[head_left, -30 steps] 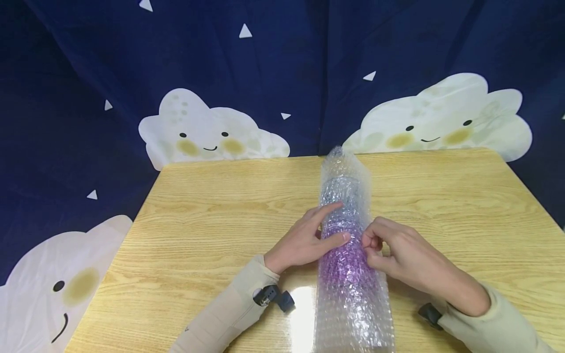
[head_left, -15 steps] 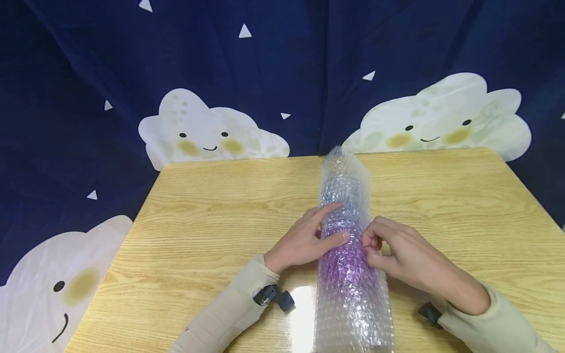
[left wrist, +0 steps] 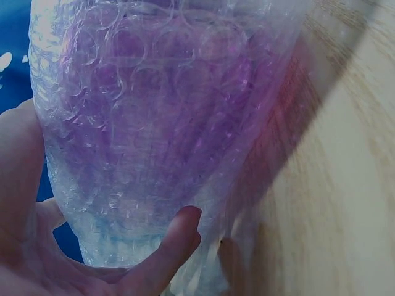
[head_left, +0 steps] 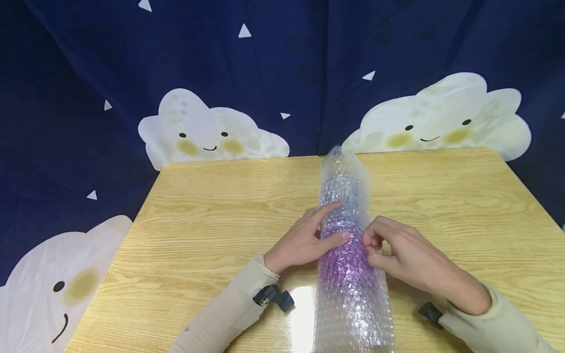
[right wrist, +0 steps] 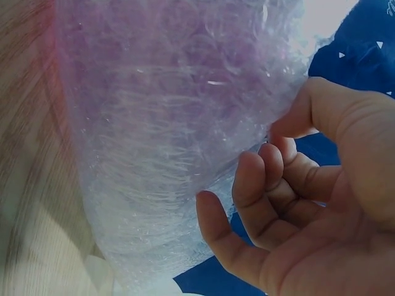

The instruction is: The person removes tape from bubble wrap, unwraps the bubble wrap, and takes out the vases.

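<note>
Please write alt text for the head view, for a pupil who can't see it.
A person's left hand rests on a long bubble-wrapped bundle, purple in the middle, while the right hand pinches its right edge. Below is a wooden table; behind, a dark blue backdrop with smiling white clouds.

One bubble-wrapped bundle (head_left: 348, 289), one wooden table (head_left: 220, 196)

The left hand (head_left: 302, 244) and the right hand (head_left: 403, 252) make two hands; beige sleeves (head_left: 229, 314) also number two, as do black wrist cameras (head_left: 429, 314). Three smiling clouds (head_left: 203, 125) carry five black eyes (head_left: 224, 134), five yellow cheeks (head_left: 187, 147) and three mouths (head_left: 211, 149). White triangles (head_left: 244, 32) number seven in the head view, six whole and one cut by its right edge. How many items the bundle holds cannot be told.
</note>
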Action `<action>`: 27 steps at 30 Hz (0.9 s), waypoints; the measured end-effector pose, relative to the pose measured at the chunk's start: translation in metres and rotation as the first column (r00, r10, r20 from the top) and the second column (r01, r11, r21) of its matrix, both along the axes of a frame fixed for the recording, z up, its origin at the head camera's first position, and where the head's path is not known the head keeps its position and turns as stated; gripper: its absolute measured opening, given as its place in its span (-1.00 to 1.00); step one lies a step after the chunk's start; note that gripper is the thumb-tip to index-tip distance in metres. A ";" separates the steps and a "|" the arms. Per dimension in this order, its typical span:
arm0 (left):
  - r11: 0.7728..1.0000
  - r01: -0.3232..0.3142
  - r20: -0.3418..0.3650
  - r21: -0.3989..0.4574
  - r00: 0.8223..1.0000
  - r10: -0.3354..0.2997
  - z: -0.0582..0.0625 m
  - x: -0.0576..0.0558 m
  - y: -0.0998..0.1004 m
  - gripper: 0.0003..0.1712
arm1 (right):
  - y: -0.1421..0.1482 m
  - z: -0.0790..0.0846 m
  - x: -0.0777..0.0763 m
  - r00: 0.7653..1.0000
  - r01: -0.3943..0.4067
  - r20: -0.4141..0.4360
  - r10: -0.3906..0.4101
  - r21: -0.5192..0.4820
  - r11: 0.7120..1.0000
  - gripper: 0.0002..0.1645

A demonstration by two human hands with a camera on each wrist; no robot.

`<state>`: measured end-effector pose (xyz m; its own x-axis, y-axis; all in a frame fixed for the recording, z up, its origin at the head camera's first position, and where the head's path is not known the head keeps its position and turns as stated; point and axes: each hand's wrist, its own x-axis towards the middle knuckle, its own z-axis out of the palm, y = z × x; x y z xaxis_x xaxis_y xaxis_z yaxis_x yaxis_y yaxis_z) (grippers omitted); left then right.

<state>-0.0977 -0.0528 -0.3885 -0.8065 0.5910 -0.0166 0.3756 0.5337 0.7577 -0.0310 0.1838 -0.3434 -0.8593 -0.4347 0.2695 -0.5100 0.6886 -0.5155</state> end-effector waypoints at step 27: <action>0.999 -0.021 0.035 -0.026 0.999 0.021 0.001 0.001 0.000 -0.17 | 0.003 0.002 0.001 0.999 0.004 -0.040 -0.004 0.007 1.000 -0.65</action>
